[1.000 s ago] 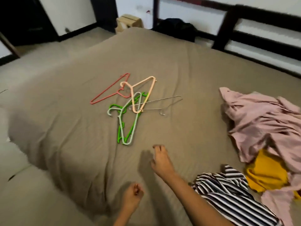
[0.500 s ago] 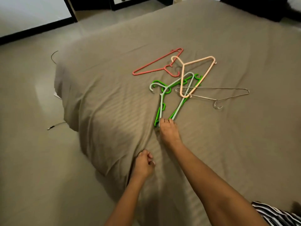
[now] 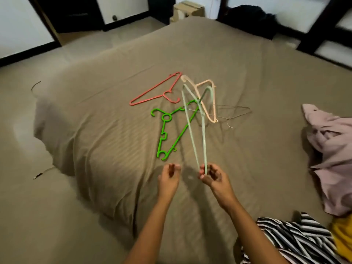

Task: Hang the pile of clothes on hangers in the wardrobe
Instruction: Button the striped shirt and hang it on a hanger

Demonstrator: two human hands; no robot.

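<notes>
Two hands over the bed [image 3: 114, 130]: right hand [image 3: 213, 177] pinching the pale green hanger [image 3: 194, 126] by one end, tilted up ahead of it, left hand [image 3: 168, 178] loosely curled, empty, just beside; bright green hanger [image 3: 164, 134] flat beyond the left.

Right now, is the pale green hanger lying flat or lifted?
Lifted: the right hand holds one end of the pale green hanger.
</notes>
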